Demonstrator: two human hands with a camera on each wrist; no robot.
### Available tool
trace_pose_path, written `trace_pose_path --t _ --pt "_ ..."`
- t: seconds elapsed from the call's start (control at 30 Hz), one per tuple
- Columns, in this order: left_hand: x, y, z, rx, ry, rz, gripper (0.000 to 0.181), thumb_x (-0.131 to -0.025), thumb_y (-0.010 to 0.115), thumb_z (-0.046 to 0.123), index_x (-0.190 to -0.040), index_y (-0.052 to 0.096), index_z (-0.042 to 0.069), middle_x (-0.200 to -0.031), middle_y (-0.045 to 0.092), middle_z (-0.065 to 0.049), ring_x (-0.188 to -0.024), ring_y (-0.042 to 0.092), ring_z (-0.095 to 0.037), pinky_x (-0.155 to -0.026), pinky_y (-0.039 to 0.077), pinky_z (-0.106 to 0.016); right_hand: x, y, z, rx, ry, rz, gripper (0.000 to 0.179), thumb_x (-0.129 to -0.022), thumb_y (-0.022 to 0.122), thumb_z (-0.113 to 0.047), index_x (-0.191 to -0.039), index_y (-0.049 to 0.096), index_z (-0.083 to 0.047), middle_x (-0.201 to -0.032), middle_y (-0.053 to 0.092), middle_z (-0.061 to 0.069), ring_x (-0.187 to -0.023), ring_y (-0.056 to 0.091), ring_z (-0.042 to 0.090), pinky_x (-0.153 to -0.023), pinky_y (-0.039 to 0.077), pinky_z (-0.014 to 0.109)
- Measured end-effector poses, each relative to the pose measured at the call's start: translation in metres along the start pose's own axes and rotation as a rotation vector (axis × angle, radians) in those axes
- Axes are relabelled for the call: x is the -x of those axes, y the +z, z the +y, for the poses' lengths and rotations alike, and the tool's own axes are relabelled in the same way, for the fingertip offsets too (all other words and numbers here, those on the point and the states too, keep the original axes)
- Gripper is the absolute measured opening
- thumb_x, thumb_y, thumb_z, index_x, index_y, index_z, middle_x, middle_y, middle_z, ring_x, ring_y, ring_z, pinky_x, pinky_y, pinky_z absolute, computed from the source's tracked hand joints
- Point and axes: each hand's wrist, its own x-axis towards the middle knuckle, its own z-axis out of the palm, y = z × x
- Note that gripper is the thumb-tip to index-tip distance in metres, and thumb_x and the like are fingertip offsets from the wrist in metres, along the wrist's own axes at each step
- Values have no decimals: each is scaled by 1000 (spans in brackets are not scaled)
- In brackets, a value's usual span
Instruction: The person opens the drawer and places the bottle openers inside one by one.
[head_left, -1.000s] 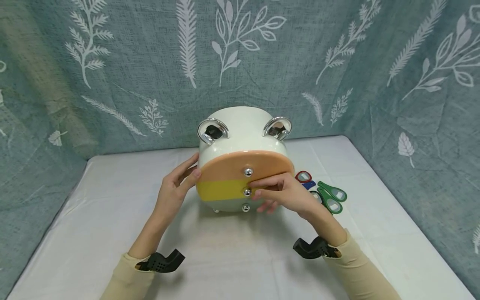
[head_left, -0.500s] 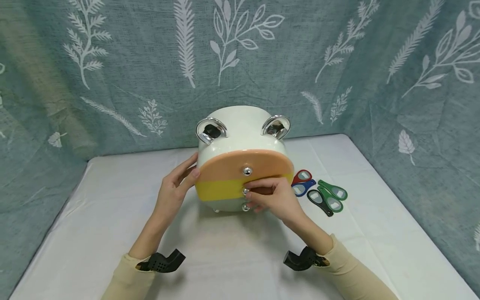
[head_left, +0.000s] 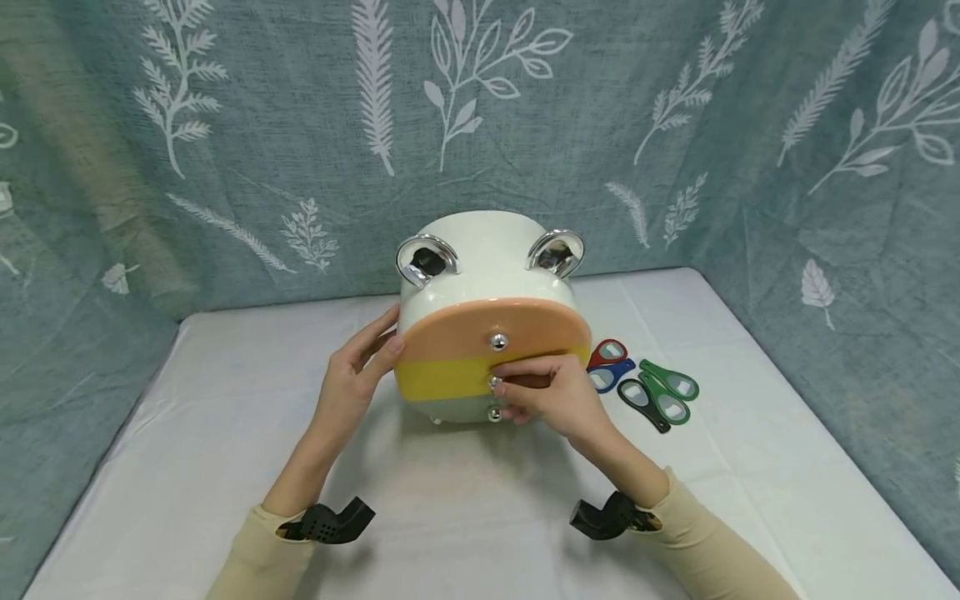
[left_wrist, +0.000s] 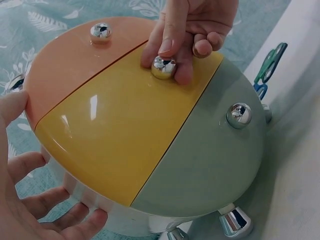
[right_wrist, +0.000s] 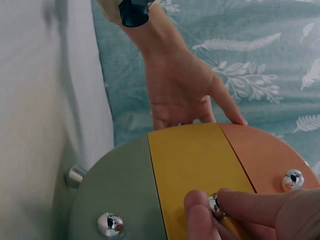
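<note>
A rounded white drawer box (head_left: 483,258) stands on the table with an orange drawer front (left_wrist: 75,65), a yellow drawer front (left_wrist: 115,130) and a green drawer front (left_wrist: 210,160). Each front carries a round silver knob. With thumb and fingers, my right hand (head_left: 558,396) pinches the knob of the yellow drawer (left_wrist: 163,70); the yellow front looks level with its neighbours. My left hand (head_left: 356,367) rests against the box's left side, its thumb at the front edge and its fingers spread along the side wall.
Right of the box lie several flat oval-headed tools like bottle openers: red (head_left: 609,352), blue (head_left: 609,375), black (head_left: 642,402) and green (head_left: 670,393). Two silver-rimmed eyes (head_left: 427,260) stick up from the box. A leaf-patterned curtain (head_left: 285,150) encloses the white-covered table (head_left: 247,417).
My right hand has moved left and slightly down onto the yellow drawer's knob and closed its fingers on it. The left hand keeps its place on the box.
</note>
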Motion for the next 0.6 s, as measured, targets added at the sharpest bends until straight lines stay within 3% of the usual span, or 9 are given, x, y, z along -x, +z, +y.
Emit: trace_pose_path --t 0.6 --pt "0 2 2 -21 -5 -1 46 -102 55 28 -148 47 24 -145 48 3 -130 45 -21 -98 46 -28 1 -1 0 25 9 5 21 -86 78 -9 -104 77 0 -88 69 28 -60 68 27 -56 58 42"
